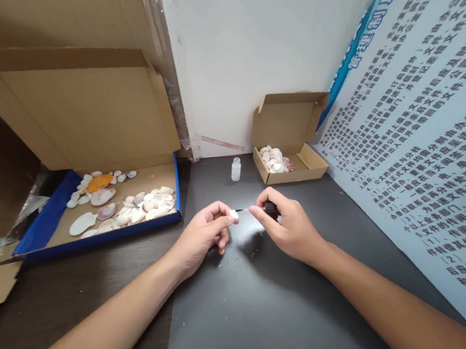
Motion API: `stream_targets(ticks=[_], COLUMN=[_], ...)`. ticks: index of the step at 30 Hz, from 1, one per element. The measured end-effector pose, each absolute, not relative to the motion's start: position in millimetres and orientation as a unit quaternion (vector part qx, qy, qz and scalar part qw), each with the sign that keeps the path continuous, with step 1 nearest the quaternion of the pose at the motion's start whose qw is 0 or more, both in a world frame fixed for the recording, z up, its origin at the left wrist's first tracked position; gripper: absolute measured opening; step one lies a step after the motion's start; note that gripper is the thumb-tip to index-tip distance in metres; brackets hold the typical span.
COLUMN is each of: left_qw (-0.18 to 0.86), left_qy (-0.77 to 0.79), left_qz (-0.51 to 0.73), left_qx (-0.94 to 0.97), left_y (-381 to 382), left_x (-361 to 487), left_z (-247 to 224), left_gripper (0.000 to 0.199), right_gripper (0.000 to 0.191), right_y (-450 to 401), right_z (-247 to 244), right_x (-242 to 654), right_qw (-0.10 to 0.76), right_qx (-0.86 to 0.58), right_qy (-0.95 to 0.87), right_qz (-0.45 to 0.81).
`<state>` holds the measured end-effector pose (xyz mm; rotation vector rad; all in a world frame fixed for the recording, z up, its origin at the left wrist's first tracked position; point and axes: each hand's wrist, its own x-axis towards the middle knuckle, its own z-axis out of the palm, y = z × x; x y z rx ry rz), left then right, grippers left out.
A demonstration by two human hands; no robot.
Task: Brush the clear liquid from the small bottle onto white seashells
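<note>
Left hand [202, 232] pinches a small white seashell [234, 215] mid-counter [239, 327]; right hand [292, 227] grasps a black-capped applicator [271, 208], its tip by the shell; too hard a push could dislodge the shell; a bump might tip the uncapped bottle [236, 170] at 12 o'clock.

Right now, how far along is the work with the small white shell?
Looks done: the small clear glass bottle stands uncapped. In hand: the left hand holds the small white shell; the right hand holds a black cap with a thin dark rod reaching the shell. Possibly left: loose shells in the blue-edged cardboard box. I cannot tell whether shells in the small brown box are finished.
</note>
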<state>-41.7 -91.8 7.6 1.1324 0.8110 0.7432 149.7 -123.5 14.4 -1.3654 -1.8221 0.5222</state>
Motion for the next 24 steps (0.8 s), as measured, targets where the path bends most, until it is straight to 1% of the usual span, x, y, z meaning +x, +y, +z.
stream_targets(ticks=[5, 12, 17, 20, 24], left_qw=[0.719, 0.721, 0.714, 0.71, 0.711], left_qy=[0.367, 0.365, 0.365, 0.363, 0.369], left_qz=[0.331, 0.337, 0.334, 0.332, 0.332], left_qx=[0.489, 0.483, 0.496, 0.504, 0.497], left_y=[-91.0, -91.1, -90.7, -90.0, -90.2], left_x=[-41.7, -41.1, -41.7, -42.6, -42.3], left_z=[7.5, 7.8, 6.2, 4.8, 5.6], left_gripper=[0.019, 0.02, 0.02, 0.02, 0.021], right_gripper=[0.013, 0.015, 0.017, 0.018, 0.02], right_y=[-124.0, -128.8, -126.9, -126.7, -127.0], right_z=[9.9, 16.5, 17.6, 17.5, 17.5], right_x=[147.5, 145.0, 146.5, 146.6, 146.6], right_qw=[0.38, 0.405, 0.396, 0.401, 0.373], right_qx=[-0.517, -0.509, -0.54, -0.532, -0.55], right_qy=[-0.726, -0.714, -0.708, -0.714, -0.721], right_qz=[0.248, 0.259, 0.222, 0.216, 0.195])
